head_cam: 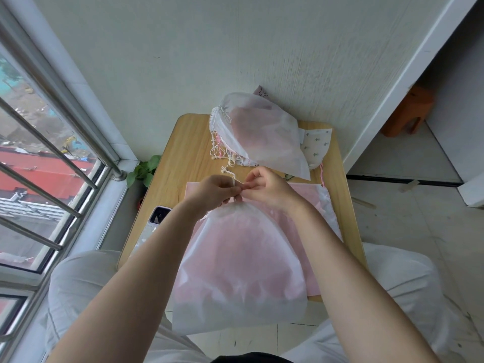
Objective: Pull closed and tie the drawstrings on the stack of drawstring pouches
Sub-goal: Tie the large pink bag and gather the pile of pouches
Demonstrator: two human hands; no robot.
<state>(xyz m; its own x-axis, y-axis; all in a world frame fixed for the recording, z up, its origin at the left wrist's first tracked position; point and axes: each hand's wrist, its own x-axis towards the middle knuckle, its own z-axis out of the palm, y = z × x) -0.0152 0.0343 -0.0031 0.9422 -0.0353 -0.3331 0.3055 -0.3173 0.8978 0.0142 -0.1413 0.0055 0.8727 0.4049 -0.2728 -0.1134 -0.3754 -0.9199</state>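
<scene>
Both hands meet over the gathered mouth of a white translucent pouch that lies on the bench and hangs over its near edge. The left hand and right hand each pinch the cream drawstring — its knotted end trails away toward the far side. Under the pouch lies a pink pouch. Farther back sits a pile of tied pouches, strings dangling left. A phone rests beside the left forearm.

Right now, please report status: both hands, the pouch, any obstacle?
Left hand and right hand pinch cream drawstring. Sheer white pouch gathered at the neck, tying in progress. Nothing in the way.
</scene>
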